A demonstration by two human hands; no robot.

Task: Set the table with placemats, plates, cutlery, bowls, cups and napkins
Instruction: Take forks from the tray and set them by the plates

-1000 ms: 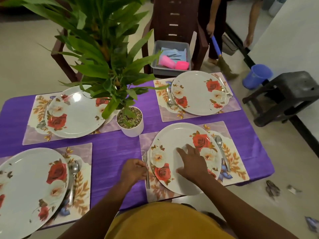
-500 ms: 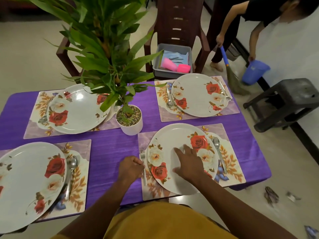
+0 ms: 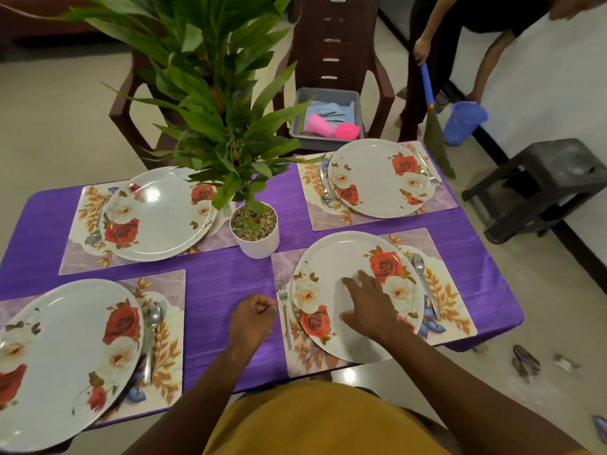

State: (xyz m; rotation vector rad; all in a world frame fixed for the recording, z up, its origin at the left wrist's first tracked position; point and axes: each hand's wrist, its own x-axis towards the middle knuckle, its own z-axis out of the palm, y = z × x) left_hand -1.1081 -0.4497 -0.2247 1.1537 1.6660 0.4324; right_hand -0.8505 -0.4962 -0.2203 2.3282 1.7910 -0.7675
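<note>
Starting at the fingers: the right hand [image 3: 369, 308] has its fingers [image 3: 353, 284] spread flat on the near-right plate [image 3: 341, 257], looks like it's pinning the plate so it doesn't slide on the placemat [image 3: 460, 323] while the cutlery gets sorted. The left hand [image 3: 253, 318] is curled up just left of the fork [image 3: 285, 315], fingers bunched together. Can't really tell if they're touching the fork or holding nothing, but my guess is it's lining the handle up along the plate's edge.

Fork sits left of the plate, spoon [image 3: 423, 280] on the right, both on the mat, so that setting is basically done for cutlery.

Moving outward, the other three plates are already on their mats on the purple bench [image 3: 223, 284], each with cutlery tucked alongside, arranged round the potted plant [image 3: 258, 231] in the middle.

Still missing: bowls, cups, napkins. The grey tub [image 3: 328, 96] on the chair [image 3: 331, 44] behind holds pink cups [image 3: 346, 131] and what looks like blue napkins, probably parked there within reach for the next round. I don't see bowls anywhere.
</note>
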